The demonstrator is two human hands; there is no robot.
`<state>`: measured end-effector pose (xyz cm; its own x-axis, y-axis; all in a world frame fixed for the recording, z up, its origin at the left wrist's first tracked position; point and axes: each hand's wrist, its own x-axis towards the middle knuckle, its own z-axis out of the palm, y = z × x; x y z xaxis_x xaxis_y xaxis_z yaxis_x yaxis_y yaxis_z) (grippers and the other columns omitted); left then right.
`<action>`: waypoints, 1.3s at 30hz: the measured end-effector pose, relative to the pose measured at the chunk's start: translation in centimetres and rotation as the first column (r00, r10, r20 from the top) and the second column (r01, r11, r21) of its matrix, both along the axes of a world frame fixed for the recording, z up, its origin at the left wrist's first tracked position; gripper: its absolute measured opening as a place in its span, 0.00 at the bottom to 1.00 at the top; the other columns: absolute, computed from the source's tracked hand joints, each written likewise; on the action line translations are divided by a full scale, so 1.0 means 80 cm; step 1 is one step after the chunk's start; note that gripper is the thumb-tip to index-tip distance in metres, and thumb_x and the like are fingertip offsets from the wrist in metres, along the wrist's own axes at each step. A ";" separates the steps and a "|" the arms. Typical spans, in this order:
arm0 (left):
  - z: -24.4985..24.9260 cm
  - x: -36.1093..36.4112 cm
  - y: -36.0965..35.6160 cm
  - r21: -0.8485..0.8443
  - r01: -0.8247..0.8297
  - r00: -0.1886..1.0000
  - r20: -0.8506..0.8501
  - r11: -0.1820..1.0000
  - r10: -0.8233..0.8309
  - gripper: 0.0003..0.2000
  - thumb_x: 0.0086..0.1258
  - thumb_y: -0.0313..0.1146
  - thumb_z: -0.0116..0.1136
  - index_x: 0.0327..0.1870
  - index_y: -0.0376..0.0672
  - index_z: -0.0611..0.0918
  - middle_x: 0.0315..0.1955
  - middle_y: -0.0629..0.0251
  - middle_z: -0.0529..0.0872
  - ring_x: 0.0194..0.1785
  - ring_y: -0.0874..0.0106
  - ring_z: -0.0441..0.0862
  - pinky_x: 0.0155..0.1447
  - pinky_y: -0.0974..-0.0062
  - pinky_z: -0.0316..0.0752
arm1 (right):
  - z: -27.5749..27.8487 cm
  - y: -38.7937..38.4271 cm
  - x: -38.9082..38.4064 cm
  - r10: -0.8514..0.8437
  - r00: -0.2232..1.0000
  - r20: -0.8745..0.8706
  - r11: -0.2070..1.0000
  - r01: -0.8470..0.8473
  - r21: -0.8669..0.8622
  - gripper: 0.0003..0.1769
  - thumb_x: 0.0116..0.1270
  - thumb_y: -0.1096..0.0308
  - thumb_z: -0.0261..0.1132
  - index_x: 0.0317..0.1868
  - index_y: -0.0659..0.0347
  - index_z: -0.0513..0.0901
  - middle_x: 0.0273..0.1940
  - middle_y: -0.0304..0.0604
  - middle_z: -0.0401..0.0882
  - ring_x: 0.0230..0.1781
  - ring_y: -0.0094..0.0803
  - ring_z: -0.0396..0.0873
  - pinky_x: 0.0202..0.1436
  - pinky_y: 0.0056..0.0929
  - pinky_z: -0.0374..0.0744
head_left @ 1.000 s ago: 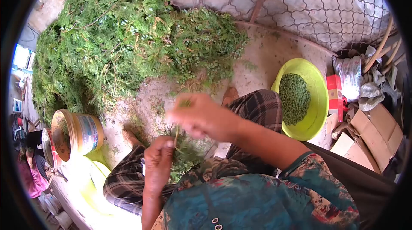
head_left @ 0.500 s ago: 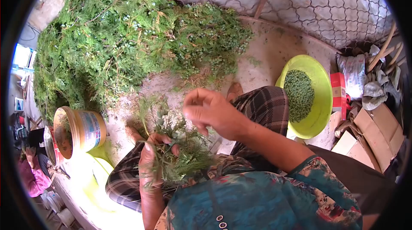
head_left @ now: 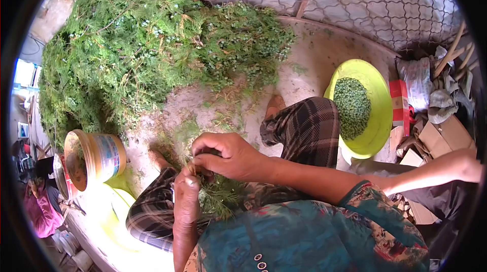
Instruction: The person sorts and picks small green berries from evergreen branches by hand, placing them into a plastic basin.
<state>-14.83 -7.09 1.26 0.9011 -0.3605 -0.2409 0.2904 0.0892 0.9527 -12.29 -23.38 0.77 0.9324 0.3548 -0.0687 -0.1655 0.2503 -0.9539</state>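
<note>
Over my lap, my left hand (head_left: pixel 187 196) is closed around the stems of a leafy evergreen sprig (head_left: pixel 221 198), whose green fronds hang below my fingers. My right hand (head_left: pixel 228 156) meets the left at the top of the sprig, thumb and fingers pinched together. What the right fingertips hold is hidden. Off to the right, a lime-green basin (head_left: pixel 378 120) contains a heap of small green berries (head_left: pixel 351 109).
A big pile of evergreen branches (head_left: pixel 137 49) lies ahead by a metal lattice (head_left: pixel 365 8). A tilted bucket (head_left: pixel 106 155) stands left. Another person's arm (head_left: pixel 436 170) reaches in at right, near cardboard (head_left: pixel 446 137). A person in pink (head_left: pixel 40 206) sits far left.
My right hand has come down and left, from above the sprig onto it beside my left hand. Another person's arm and dark-clothed leg now show at the right.
</note>
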 end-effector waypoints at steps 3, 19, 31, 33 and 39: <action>0.018 0.001 -0.003 0.228 -0.077 0.995 -0.052 0.971 0.091 0.23 0.75 0.49 0.43 0.31 0.35 0.76 0.27 0.67 0.77 0.37 0.75 0.72 0.47 0.78 0.64 | 0.007 0.004 0.014 -0.036 0.921 0.388 0.952 0.150 -0.267 0.07 0.65 0.69 0.61 0.38 0.63 0.75 0.29 0.43 0.77 0.25 0.28 0.76 0.30 0.29 0.74; 0.085 0.004 0.050 -0.258 -0.064 0.990 0.103 0.964 0.094 0.24 0.72 0.50 0.45 0.23 0.35 0.73 0.22 0.52 0.77 0.31 0.59 0.77 0.36 0.65 0.73 | 0.180 -0.069 0.128 0.016 0.947 -0.321 0.999 -0.002 0.042 0.07 0.66 0.64 0.60 0.34 0.56 0.73 0.27 0.35 0.72 0.15 0.17 0.59 0.13 0.17 0.56; 0.117 -0.028 0.079 -0.175 -0.268 0.919 0.250 0.947 0.306 0.18 0.75 0.47 0.41 0.27 0.43 0.69 0.21 0.66 0.67 0.35 0.66 0.76 0.29 0.72 0.72 | 0.193 -0.039 0.076 0.009 0.988 -0.151 0.991 -0.028 -0.127 0.07 0.66 0.67 0.59 0.37 0.62 0.74 0.26 0.36 0.70 0.15 0.16 0.57 0.13 0.17 0.55; 0.102 -0.031 0.090 -0.213 -0.228 0.931 0.237 0.950 0.277 0.18 0.75 0.46 0.39 0.28 0.43 0.68 0.23 0.65 0.66 0.36 0.67 0.74 0.31 0.72 0.71 | 0.185 -0.036 0.072 0.004 0.987 -0.159 0.988 -0.028 -0.150 0.06 0.66 0.68 0.59 0.36 0.62 0.74 0.25 0.37 0.70 0.15 0.17 0.57 0.13 0.18 0.55; 0.086 -0.034 0.098 -0.136 -0.273 0.941 0.167 0.952 0.294 0.18 0.75 0.47 0.39 0.29 0.42 0.68 0.26 0.61 0.70 0.34 0.67 0.72 0.31 0.73 0.71 | 0.165 -0.034 0.080 -0.026 0.981 -0.191 0.988 -0.003 -0.154 0.05 0.64 0.69 0.60 0.34 0.62 0.74 0.24 0.38 0.70 0.14 0.17 0.58 0.13 0.19 0.54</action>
<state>-17.58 0.79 8.11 0.9945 -0.0982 -0.0359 0.0595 0.2490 0.9667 -5.87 -26.08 13.96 0.9004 0.3154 -0.2996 -0.3474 0.1068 -0.9316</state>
